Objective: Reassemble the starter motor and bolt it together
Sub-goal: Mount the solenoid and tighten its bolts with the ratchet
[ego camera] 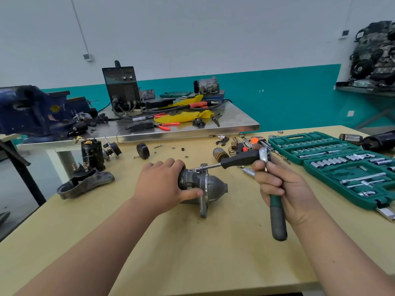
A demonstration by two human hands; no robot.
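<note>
- noting the loose housing (85,184) and the black solenoid body (93,153) at the left of the table (192,253), well apart from the work; by position, probably not wanted for this step.
- bracing the starter motor (213,186) with the left hand (162,182): palm over the dark rear body, fingers curled round it, thumb laid along the side up to the flange (206,189). laid on its side near the table middle, nose cone to the right.
- risk: rolling or sliding of the round body under torque if held too lightly, skewing the flange joint.
- seating the driver (238,160) tip on a bolt (198,169) at the top of the flange, black handle angled up and to the right. unable to tell seating depth; too small.
- risk: camming off and rounding the bolt head if turned at this slant; cross-threading if started crooked.
- gripping the ratchet (277,218) in the right hand (284,189): fingers wrapped tight round the upper part of the green handle, head meeting the driver's end, grip end pointing down toward the body.
- risk: parting at the ratchet-to-driver joint under side load, or swinging the handle into the socket case (299,138) just to the right.
</note>
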